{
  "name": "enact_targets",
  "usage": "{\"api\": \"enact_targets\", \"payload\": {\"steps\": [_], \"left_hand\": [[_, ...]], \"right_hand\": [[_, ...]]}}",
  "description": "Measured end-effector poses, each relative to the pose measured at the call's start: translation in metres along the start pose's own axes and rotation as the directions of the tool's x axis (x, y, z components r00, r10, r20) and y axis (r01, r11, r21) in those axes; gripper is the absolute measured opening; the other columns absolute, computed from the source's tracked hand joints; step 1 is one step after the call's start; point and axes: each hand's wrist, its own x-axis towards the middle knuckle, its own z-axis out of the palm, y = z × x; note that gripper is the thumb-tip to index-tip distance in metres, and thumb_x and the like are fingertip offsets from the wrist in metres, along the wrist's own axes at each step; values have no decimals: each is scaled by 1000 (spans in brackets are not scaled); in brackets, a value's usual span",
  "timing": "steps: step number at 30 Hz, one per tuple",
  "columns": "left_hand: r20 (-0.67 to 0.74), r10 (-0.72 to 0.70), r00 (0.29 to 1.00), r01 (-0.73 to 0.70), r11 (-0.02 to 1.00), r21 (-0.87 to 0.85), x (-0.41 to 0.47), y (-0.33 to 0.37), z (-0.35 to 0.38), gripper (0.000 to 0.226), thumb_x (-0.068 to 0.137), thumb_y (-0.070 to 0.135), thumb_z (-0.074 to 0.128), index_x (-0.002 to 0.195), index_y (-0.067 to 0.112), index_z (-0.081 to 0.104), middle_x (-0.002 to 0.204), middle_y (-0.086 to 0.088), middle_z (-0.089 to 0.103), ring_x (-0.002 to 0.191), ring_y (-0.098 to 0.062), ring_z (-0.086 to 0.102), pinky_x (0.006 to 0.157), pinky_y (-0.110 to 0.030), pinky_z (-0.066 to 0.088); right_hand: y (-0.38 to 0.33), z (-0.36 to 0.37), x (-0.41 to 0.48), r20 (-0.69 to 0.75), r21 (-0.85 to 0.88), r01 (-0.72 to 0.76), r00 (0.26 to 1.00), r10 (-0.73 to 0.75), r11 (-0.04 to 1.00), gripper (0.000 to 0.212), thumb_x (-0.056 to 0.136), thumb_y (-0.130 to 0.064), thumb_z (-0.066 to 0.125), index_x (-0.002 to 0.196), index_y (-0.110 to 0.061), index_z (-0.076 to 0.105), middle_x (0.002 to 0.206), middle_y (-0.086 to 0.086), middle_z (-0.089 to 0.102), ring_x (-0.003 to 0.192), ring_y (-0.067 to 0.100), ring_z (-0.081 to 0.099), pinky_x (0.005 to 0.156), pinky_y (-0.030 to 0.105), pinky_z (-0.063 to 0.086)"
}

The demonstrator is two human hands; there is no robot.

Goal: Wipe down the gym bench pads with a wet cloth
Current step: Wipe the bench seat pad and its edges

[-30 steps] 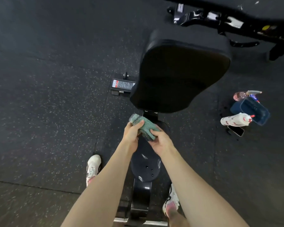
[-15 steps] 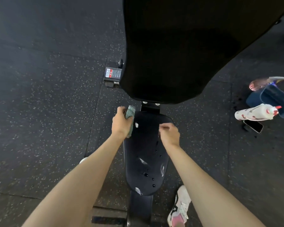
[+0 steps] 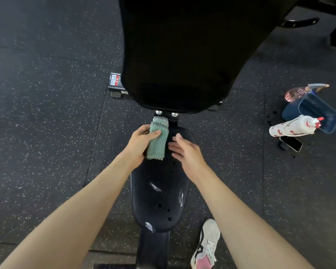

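Left hand [image 3: 141,141]: fingers curled round a folded green cloth [image 3: 158,141], thumb across its upper face. The cloth lies at the far end of the bench's seat pad [image 3: 163,193], just short of the two bolts below the back pad [image 3: 178,55].

Right hand [image 3: 185,151]: fingers straight and slightly spread, holding nothing, just beside the cloth and over the seat pad. Whether it touches the pad cannot be told.

Seat pad: black, with droplets and wet streaks on its near half. Back pad: black, tilted up.

Floor [image 3: 47,117]: dark speckled rubber tiles. To the right lie a white spray bottle [image 3: 291,127], a blue tub [image 3: 326,121], a pink bottle [image 3: 297,93] and a phone [image 3: 291,144]. One white shoe [image 3: 209,243] stands beside the bench.
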Motion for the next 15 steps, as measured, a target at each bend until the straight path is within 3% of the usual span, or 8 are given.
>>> {"api": "enact_targets", "payload": {"steps": [2, 5, 9, 12, 15], "left_hand": [[85, 5, 996, -6, 1000, 8, -6, 1, 2, 27, 88, 8, 63, 114, 12, 60, 102, -5, 68, 94, -20, 65, 77, -36, 54], [174, -6, 985, 1, 1000, 32, -13, 6, 2, 34, 87, 3, 62, 121, 10, 58, 109, -9, 68, 102, -24, 64, 84, -39, 53], [150, 7, 989, -36, 981, 191, -20, 18, -1, 51, 82, -4, 66, 127, 14, 51, 119, -15, 60, 108, -31, 61, 88, -43, 52], [89, 10, 996, -25, 984, 176, -26, 26, -3, 75, 80, -3, 69, 140, 24, 32, 118, -15, 57, 105, -28, 61, 86, -41, 53], [74, -3, 997, -6, 993, 120, -29, 28, -6, 84, 86, 3, 65, 147, 29, 14, 113, -14, 62, 104, -26, 62, 88, -44, 52]], "right_hand": [[-6, 4, -4, 117, -2, -13, 993, 13, 1000, 30, 93, -19, 62, 121, -10, 63, 111, 5, 70, 106, 18, 65, 93, 34, 51], [-14, 4, -11, 119, -46, -41, 992, 47, 998, 38, 87, -1, 64, 125, -7, 60, 114, 10, 69, 106, 22, 65, 94, 36, 51], [-20, 2, -19, 125, -87, -61, 990, 71, 994, 38, 86, 3, 63, 123, -6, 60, 111, 12, 69, 107, 25, 64, 102, 45, 46], [-23, 3, -25, 165, -69, 0, 986, 11, 998, 61, 85, 5, 64, 130, -32, 44, 109, 15, 68, 105, 24, 65, 95, 41, 50], [-23, 10, -31, 266, -301, 125, 963, -43, 945, 65, 82, 9, 66, 124, -38, 48, 114, 13, 63, 107, 22, 62, 86, 30, 53]]}}
